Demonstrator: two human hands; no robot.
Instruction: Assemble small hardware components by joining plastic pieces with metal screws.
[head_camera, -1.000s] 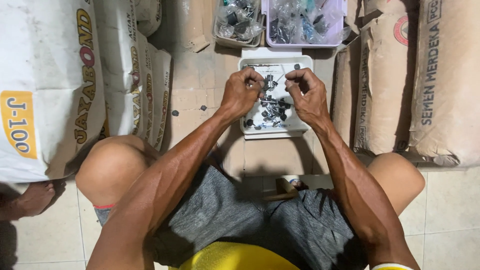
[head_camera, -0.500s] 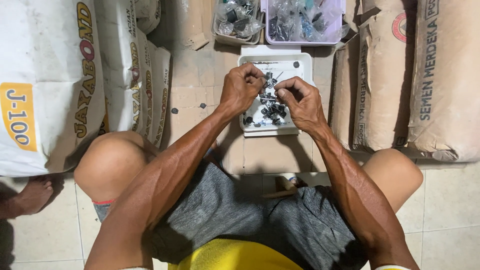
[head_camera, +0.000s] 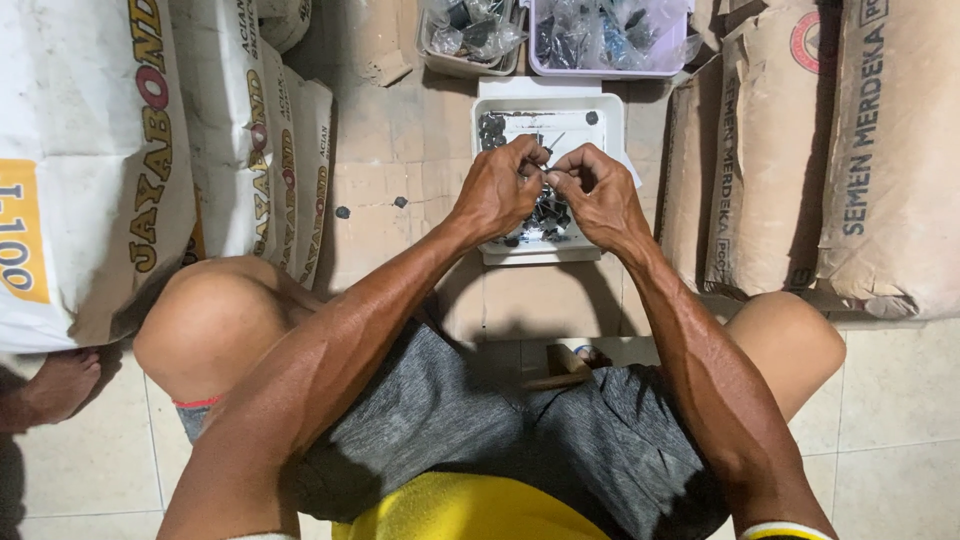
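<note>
Two hands meet over the shallow white rectangular plastic tray (head_camera: 548, 100) on the tiled floor (head_camera: 400, 160), far side of the person's knees. Left hand (head_camera: 500, 190) and right hand (head_camera: 598, 195) sit knuckle to knuckle, fingertips touching. Fingers of both are pressed together, pinching a small dark metal part (head_camera: 545, 178) between them; too small to tell its exact shape. More of the same dark small parts (head_camera: 548, 215) lie heaped in the near half of the tray, a few in its far left corner.

Pose: both forearms run out from the body and converge, wrists bent slightly down, elbows inside the knees. Person is seated low, grey shorts (head_camera: 450, 420).

To do this well, my read: keep the work directly over the tray so a dropped piece lands back in it, keep the pinch at the fingertips rather than the pads, and brace the hands against each other as they are for steadiness.

Around: clear-bagged parts in a lilac plastic bin (head_camera: 675, 55) and a grey plastic bin (head_camera: 432, 58) just beyond the tray. Brown paper cement sacks (head_camera: 800, 170) on the right, white woven sacks (head_camera: 110, 160) on the left. Another person's bare foot (head_camera: 50, 385) at the near left.
</note>
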